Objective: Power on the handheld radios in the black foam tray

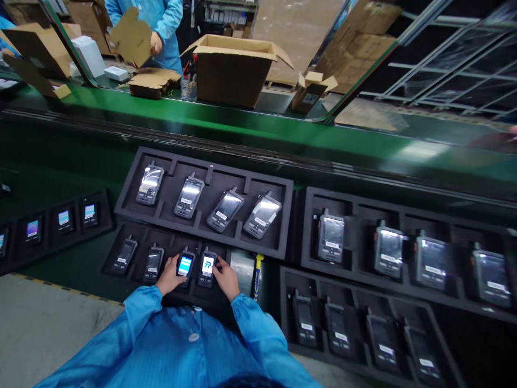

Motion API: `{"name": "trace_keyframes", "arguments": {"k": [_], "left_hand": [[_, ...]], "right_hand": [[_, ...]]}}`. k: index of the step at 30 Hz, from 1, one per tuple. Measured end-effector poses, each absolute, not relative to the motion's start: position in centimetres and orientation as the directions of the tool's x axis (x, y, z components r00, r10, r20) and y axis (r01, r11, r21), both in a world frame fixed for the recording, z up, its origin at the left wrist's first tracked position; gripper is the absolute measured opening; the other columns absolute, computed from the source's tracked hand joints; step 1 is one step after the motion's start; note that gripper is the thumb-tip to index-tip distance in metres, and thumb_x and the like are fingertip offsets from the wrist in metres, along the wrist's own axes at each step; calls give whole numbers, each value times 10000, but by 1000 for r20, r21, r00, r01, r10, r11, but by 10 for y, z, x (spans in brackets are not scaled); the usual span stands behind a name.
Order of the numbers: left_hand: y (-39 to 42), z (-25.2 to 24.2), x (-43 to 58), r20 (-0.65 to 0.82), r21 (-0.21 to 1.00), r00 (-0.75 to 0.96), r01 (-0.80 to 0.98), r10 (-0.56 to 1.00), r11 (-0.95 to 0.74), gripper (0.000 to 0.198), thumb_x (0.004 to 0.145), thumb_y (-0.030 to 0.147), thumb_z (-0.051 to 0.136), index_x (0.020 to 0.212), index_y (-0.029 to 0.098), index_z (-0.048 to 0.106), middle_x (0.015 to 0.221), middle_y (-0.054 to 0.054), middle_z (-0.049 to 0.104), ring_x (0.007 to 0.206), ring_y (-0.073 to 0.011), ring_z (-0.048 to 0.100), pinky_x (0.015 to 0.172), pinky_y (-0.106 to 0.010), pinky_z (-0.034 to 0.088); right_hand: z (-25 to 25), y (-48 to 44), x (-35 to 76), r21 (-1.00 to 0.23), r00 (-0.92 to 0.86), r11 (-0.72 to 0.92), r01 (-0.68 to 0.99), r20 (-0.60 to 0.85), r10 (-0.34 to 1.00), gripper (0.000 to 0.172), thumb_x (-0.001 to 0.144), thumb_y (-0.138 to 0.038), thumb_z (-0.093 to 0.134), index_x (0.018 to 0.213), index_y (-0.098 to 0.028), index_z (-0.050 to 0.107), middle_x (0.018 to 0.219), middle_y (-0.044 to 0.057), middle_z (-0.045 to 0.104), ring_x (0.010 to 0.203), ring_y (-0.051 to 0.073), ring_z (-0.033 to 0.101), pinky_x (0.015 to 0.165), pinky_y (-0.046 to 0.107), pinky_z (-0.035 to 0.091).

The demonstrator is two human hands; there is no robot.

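Observation:
My left hand (168, 277) grips the lower end of a handset with a lit blue-and-white screen (185, 265). It lies in a slot of the near black foam tray (114, 249). My right hand (226, 277) touches the neighbouring handset with a lit logo screen (207, 266) in the same tray. Two dark-screened handsets (125, 254) lie to their left. Both my arms wear blue sleeves.
A second foam tray (283, 215) behind holds several handsets, and more trays (307, 226) lie to the right and far left. A yellow-handled tool (257, 275) lies beside my right hand. Across the green conveyor (242, 121), a person in blue folds cardboard (131, 35) near an open carton (232, 70).

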State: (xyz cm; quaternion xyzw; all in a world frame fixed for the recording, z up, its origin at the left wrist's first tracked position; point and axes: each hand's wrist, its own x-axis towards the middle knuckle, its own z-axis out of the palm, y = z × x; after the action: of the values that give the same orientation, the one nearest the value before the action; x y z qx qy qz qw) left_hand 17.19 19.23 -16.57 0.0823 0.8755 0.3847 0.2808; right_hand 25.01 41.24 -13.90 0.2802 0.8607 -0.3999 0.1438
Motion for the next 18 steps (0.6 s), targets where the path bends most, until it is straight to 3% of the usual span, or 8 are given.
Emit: {"name": "trace_keyframes", "arguments": {"k": [12,18], "left_hand": [[193,-163,171,-433,725,-830,-91,350,682,772,513,150,674,1240,117,416,1189,-117,465,1233,-278,347,1065,-386,250],[197,-166,163,-446,719,-847,-147,289,680,733,500,164,707,1192,129,470,1074,-88,534,1065,-244,499,984,-363,357]], "right_hand": [[-140,413,250,-615,-808,525,588,-463,363,464,804,-294,492,1257,-195,484,964,12,657,806,148,613,687,234,442],[-141,413,251,-619,-809,521,587,-457,369,464,804,-293,490,1257,-191,484,967,16,657,822,148,613,711,236,445]]}}
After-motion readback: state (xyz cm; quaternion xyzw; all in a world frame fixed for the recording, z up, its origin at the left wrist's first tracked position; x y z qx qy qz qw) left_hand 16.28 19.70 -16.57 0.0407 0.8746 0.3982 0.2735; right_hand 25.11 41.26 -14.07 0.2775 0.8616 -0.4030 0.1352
